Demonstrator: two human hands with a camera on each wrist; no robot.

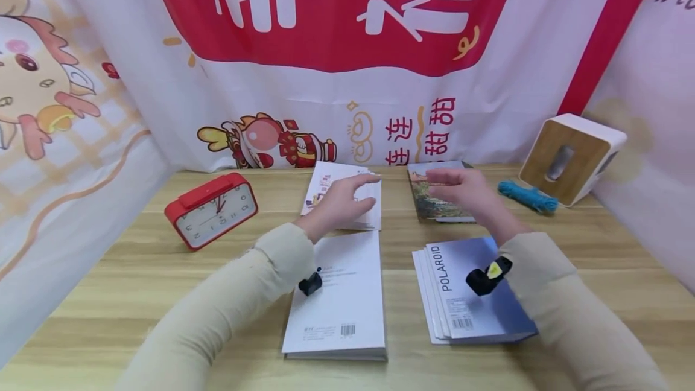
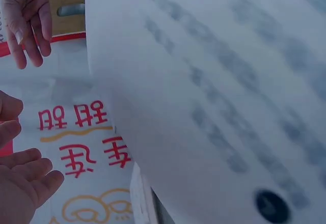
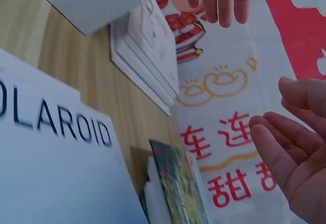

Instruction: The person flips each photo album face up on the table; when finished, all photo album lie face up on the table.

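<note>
My left hand point(image 1: 343, 203) hovers over a stack of white printed booklets point(image 1: 369, 210), fingers extended and holding nothing. Nearer to me, under the left sleeve, lies a thick white book point(image 1: 353, 294) with a barcode. My right hand point(image 1: 467, 193), also free of any object, is raised over a small pile topped by a landscape-picture booklet point(image 1: 420, 195). Below the right wrist sits a stack of blue-and-white books point(image 1: 461, 294) marked POLAROID. The right wrist view shows the right hand point(image 3: 298, 147) with slightly bent, apart fingers. In the left wrist view, the left hand point(image 2: 23, 183) is partly cut off.
A red alarm clock point(image 1: 212, 210) stands at the left. At the right back, a bundle of blue cord point(image 1: 528, 197) lies beside a white box with a wooden front point(image 1: 570, 158). Printed cloth point(image 1: 326, 95) hangs behind and along the sides of the wooden table point(image 1: 217, 294).
</note>
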